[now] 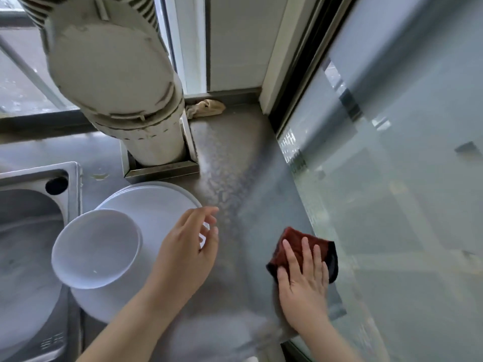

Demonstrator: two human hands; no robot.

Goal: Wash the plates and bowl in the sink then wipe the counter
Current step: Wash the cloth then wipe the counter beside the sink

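Observation:
A stack of white plates lies on the steel counter just right of the sink. A white bowl sits upside down on the plates' left part. My left hand hovers over the right rim of the plates with loosely curved fingers and holds nothing. My right hand lies flat with straight fingers on a dark red cloth, pressing it onto the counter near the glass panel.
A thick white pipe rises from the counter behind the plates. A crumpled beige rag lies in the back corner. A frosted glass panel bounds the counter on the right. A window stands behind the sink.

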